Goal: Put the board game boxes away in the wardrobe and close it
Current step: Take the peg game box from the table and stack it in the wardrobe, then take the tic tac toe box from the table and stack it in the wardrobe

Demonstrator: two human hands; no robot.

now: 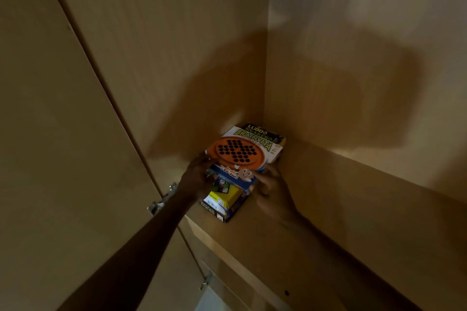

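Brainvita box (243, 153) atop stacked boxes (223, 201), clamped between curled left hand (197, 177) fingers at its left edge and right hand (273, 190) fingers at its near corner.

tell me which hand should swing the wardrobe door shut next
Left, probably: the left hand holds the top box on the side nearest the hinge and open door; the right hand grips its far side.
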